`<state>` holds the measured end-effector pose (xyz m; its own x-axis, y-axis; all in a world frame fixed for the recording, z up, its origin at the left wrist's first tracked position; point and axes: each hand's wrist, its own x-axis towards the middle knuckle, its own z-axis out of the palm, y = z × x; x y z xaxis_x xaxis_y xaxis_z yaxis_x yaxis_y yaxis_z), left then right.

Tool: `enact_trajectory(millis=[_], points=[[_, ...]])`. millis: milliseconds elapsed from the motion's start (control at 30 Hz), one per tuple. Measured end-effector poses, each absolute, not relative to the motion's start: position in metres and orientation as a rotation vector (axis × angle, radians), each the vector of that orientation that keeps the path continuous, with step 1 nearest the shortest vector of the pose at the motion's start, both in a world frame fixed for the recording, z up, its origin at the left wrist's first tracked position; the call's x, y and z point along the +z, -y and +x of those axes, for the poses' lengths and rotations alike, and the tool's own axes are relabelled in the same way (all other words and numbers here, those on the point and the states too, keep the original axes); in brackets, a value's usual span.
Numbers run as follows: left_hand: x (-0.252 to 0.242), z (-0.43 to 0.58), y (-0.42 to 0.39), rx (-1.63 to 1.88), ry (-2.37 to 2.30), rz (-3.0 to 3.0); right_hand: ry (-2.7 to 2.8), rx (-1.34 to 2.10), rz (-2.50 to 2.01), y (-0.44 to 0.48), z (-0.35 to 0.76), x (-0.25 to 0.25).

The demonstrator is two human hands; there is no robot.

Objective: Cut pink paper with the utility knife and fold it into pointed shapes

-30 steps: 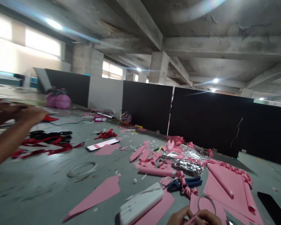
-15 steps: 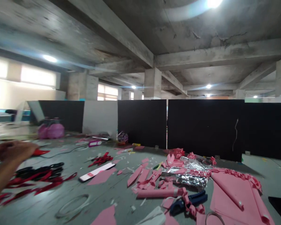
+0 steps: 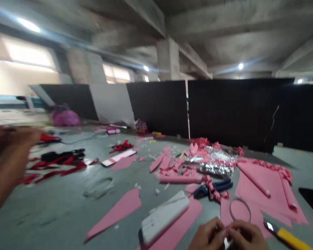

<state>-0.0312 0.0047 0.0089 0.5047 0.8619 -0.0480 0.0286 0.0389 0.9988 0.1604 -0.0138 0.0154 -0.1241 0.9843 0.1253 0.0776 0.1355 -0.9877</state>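
"Both hands are back in sight since half a second ago; the view has tipped down toward them. Logged?"

"Logged. Left hand: fingertips drawn together, pinching a small pink piece. Right hand: fingers likewise narrow, gripping it from the other side."

"Position of the piece?"

"Between the two hands, on the near side of the thin ring. Full shape: cannot tell, fingers cover it."

"Surroundings?"

"Yellow-handled knife beside the right hand. White oblong block left of the left hand. Another person's arm far left, blurred."
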Motion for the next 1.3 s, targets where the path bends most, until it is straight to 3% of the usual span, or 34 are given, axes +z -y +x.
enact_trajectory(millis=[233,567,1300], points=[[0.029,-0.034,0.008,0.697,-0.796,1.382,1.279,1.431,-1.172,0.031,0.167,0.021],[0.039,-0.038,0.01,0.721,-0.781,1.532,1.32,1.531,-1.167,0.033,0.171,0.034],[0.046,-0.038,0.008,0.669,-0.67,1.702,1.444,1.34,-1.145,0.037,0.169,0.044]])
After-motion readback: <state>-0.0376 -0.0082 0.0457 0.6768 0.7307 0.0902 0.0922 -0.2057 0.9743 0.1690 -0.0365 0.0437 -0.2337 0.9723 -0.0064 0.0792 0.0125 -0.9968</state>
